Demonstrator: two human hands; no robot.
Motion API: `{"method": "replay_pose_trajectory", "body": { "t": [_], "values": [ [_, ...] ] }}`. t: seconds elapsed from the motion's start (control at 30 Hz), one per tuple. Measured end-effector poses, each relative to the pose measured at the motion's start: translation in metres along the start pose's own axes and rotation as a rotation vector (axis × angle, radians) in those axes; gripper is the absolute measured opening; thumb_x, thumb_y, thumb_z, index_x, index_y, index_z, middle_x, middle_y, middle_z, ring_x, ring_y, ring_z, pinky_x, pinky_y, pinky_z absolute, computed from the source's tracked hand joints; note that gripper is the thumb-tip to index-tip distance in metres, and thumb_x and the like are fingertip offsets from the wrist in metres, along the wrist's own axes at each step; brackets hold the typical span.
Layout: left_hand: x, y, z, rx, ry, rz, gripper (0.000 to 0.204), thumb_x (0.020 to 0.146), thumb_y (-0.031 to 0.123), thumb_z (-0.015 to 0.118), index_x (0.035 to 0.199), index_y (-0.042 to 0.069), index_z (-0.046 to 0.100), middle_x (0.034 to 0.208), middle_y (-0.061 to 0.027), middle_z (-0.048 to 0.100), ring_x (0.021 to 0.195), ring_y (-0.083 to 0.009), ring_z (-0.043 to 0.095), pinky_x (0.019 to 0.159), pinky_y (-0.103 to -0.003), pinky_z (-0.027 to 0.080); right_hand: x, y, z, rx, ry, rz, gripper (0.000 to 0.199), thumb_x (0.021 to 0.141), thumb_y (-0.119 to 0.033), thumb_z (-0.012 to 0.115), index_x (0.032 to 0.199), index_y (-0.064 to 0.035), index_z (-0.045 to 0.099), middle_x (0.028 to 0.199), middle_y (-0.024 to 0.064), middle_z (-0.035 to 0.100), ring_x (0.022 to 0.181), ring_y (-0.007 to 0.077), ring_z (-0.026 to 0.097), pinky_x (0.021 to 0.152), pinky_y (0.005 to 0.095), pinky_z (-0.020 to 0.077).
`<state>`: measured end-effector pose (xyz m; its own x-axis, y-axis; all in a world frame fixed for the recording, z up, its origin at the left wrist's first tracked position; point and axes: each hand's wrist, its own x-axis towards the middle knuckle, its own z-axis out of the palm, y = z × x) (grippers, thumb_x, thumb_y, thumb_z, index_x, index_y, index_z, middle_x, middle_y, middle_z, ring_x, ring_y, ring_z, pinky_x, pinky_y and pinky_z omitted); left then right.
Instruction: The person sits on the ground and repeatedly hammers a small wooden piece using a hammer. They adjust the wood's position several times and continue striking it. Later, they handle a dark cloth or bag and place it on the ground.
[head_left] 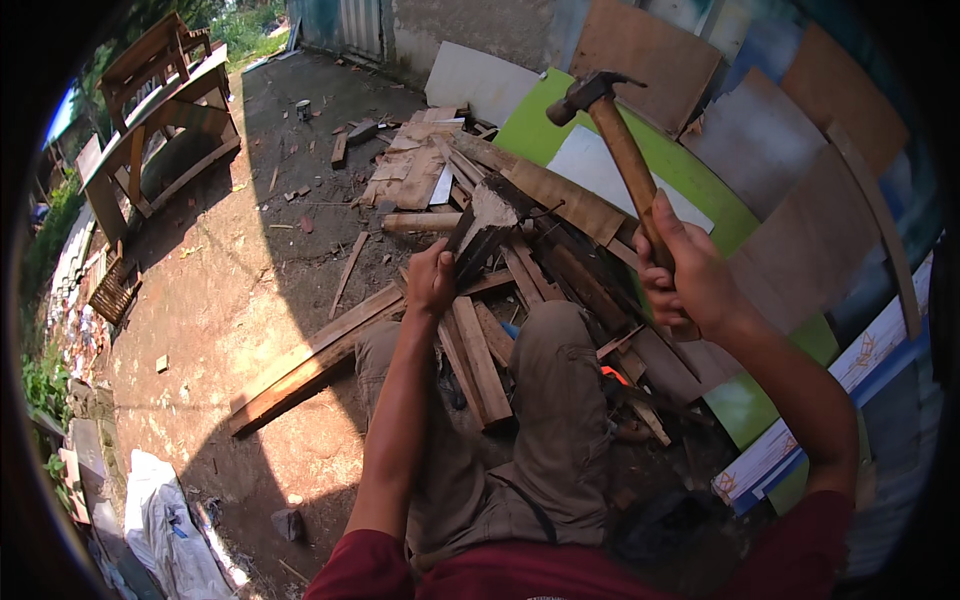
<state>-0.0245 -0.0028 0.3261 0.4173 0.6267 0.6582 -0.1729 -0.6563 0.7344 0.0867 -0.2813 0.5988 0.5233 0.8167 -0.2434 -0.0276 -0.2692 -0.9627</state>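
At the far left a wooden bench frame point(165, 110) stands on the dirt ground point(230, 290), well apart from you. A long plank point(315, 365) lies slanted on the ground, running up toward your left knee.

Your left hand point(431, 280) is closed around the lower end of a dark, weathered piece of wood point(487, 225), which you hold tilted up and away from you, its broken pale end pointing toward the scrap pile point(430, 165). A thin nail sticks out of its upper right side. Just below that hand, short boards point(478, 362) lie between your knees, touching your trousers.

To the right, your right hand point(688, 275) is wrapped tight around the wooden handle of a hammer point(620, 150). The hammer is raised, its metal head up and to the left of the hand, above and right of the held wood and clear of it. Behind it lean green, white and brown panels point(760, 150).
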Motion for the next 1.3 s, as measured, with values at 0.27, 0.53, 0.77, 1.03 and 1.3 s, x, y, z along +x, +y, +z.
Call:
{"method": "replay_pose_trajectory", "body": {
  "t": [0.27, 0.53, 0.77, 1.03, 1.3],
  "values": [
    [0.002, 0.009, 0.007, -0.030, -0.054, -0.020, 0.076, 0.096, 0.069, 0.038, 0.090, -0.002, 0.062, 0.067, -0.0242, 0.054, 0.067, -0.0475, 0.058, 0.060, -0.044, 0.045, 0.015, 0.063, 0.024, -0.091, -0.095, -0.094, 0.055, 0.103, -0.063, 0.035, 0.089, -0.0101, 0.042, 0.060, -0.0013, 0.035, 0.041, 0.0062, 0.029, 0.038, 0.0248, 0.0296],
    [0.004, 0.018, 0.004, -0.011, -0.066, -0.034, 0.075, 0.096, 0.069, 0.038, 0.093, -0.001, 0.063, 0.068, -0.0247, 0.055, 0.069, -0.0483, 0.059, 0.060, -0.044, 0.045, 0.008, -0.011, 0.001, 0.284, 0.137, -0.502, 0.055, 0.102, -0.065, 0.034, 0.091, -0.0118, 0.041, 0.061, -0.0046, 0.033, 0.040, 0.0049, 0.026, 0.035, 0.0234, 0.0273],
    [-0.006, -0.001, 0.005, -0.077, -0.094, 0.017, 0.073, 0.097, 0.067, 0.037, 0.095, -0.001, 0.064, 0.070, -0.0248, 0.056, 0.072, -0.0490, 0.059, 0.061, -0.045, 0.045, -0.007, 0.052, 0.015, -0.021, -0.122, 0.150, 0.051, 0.104, -0.059, 0.038, 0.090, -0.0104, 0.044, 0.061, -0.0031, 0.035, 0.042, 0.0053, 0.029, 0.038, 0.0246, 0.0302],
    [0.001, 0.006, 0.001, -0.033, -0.089, -0.007, 0.076, 0.096, 0.069, 0.039, 0.095, -0.003, 0.063, 0.068, -0.0261, 0.055, 0.070, -0.0492, 0.060, 0.060, -0.046, 0.045, -0.014, 0.015, 0.006, 0.268, 0.175, -0.611, 0.049, 0.105, -0.058, 0.034, 0.092, -0.0108, 0.038, 0.060, -0.0028, 0.032, 0.039, 0.0051, 0.028, 0.033, 0.0249, 0.0288],
    [0.001, 0.012, 0.006, -0.029, -0.072, 0.038, 0.073, 0.096, 0.068, 0.039, 0.091, -0.001, 0.062, 0.065, -0.0210, 0.054, 0.065, -0.0440, 0.060, 0.058, -0.044, 0.044, -0.039, 0.031, -0.017, 0.128, 0.070, -0.131, 0.047, 0.106, -0.055, 0.036, 0.091, -0.0105, 0.042, 0.061, -0.0033, 0.035, 0.038, 0.0051, 0.028, 0.033, 0.0238, 0.0280]
  ]
}}
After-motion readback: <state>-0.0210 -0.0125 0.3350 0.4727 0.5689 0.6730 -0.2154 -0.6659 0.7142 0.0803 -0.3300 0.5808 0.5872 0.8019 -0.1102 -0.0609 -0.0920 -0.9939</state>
